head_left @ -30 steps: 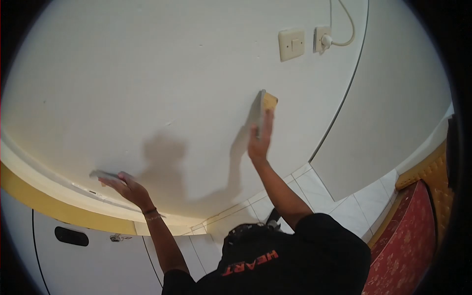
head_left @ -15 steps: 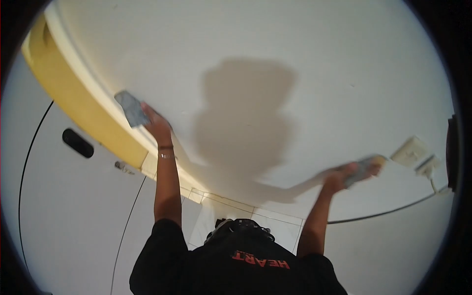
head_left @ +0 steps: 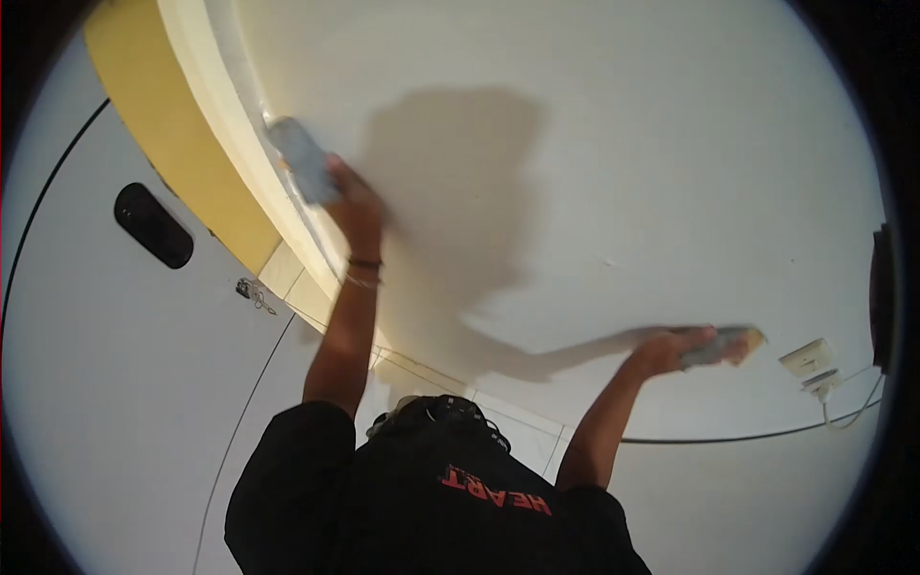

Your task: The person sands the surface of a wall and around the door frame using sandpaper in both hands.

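The left grip (head_left: 356,213) is closed round the near end of a flat grey-faced pad (head_left: 307,163), its thumb along the edge away from the pale trim (head_left: 216,115); the other fingers are mostly hidden behind the pad. This left pad lies ahead of the grip and to its left, its long axis slanting away from the wrist at nearly the same lean as the trim. Its far end sits right beside the line where trim and white wall (head_left: 652,163) meet, though whether it touches either cannot be told.

The right grip (head_left: 661,353) is also closed, on a second pad (head_left: 712,351), grey with a tan far end. Blur hides exactly how the fingertips sit. This pad stretches out to the right of its grip, its long axis near level in the view and pointing roughly toward the switch plate (head_left: 808,358), which is beyond the pad's tip with a small gap between. The plug (head_left: 822,385) is just below that plate, also outward of the right grip.

So the two pads splay apart: the left hand is the nearer to the trim, the right hand the nearer to the plate. A broad stretch of wall, partly in shadow, lies between the grips.
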`<state>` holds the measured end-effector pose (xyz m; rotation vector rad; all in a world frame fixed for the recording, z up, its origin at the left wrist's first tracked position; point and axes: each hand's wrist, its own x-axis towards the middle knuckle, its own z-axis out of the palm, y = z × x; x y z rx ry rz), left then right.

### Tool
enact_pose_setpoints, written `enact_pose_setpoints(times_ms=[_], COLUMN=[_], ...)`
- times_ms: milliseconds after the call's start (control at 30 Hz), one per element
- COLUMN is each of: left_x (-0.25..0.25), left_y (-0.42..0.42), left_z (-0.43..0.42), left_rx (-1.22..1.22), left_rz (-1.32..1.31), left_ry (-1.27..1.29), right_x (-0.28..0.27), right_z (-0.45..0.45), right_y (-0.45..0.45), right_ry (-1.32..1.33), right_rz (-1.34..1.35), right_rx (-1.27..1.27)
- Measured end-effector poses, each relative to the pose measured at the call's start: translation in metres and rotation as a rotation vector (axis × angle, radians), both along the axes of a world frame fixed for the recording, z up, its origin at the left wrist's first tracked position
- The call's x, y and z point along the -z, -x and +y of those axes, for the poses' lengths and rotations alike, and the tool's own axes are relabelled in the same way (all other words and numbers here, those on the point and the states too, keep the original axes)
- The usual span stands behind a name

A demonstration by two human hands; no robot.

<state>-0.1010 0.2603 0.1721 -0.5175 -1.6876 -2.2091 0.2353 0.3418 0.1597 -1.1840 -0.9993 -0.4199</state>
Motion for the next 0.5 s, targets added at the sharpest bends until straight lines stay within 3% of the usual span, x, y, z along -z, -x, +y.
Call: enact_pose_setpoints(times_ms=[33,100,133,167,200,267,300,333,367,400,433,500], left_x=[0.056,0.069,0.108,0.147,0.130,0.041,0.020,0.022,0.027,0.032,0.035,0.038], left_y=[0.011,0.005,0.047,0.087,0.083,0.066,0.059,0.044,0.018,0.004,0.000,0.000], left_z=[0.033,0.022,0.026,0.033,0.032,0.009,0.006,0.016,0.028,0.032,0.023,0.006], left_rx=[-0.131,-0.350,-0.244,-0.140,-0.114,0.293,0.483,0.509,0.191,-0.133,-0.108,0.114], left_rz=[0.341,0.670,0.714,0.753,0.748,0.191,-0.094,-0.092,0.228,0.530,0.513,0.746], left_ry=[-0.171,0.242,0.352,0.459,0.451,0.046,-0.148,-0.147,-0.140,-0.137,-0.148,0.175], right_x=[0.010,0.024,0.022,0.012,0.001,-0.020,-0.023,-0.015,-0.004,-0.001,0.001,0.014], right_z=[-0.004,-0.014,-0.011,-0.004,0.001,0.004,0.006,0.010,0.011,-0.002,-0.013,-0.014], right_y=[0.009,0.025,0.024,0.018,0.011,-0.003,-0.008,0.003,0.021,0.050,0.075,0.090], right_ry=[-0.043,0.031,0.043,-0.056,-0.155,-0.120,-0.077,-0.076,-0.072,-0.077,-0.073,-0.145], right_rz=[-0.328,-0.696,-0.694,-0.446,-0.204,0.268,0.467,0.346,0.224,-0.100,-0.433,-0.744], right_rx=[0.047,0.120,0.147,0.002,-0.142,-0.267,-0.333,-0.253,-0.173,-0.116,-0.057,0.021])
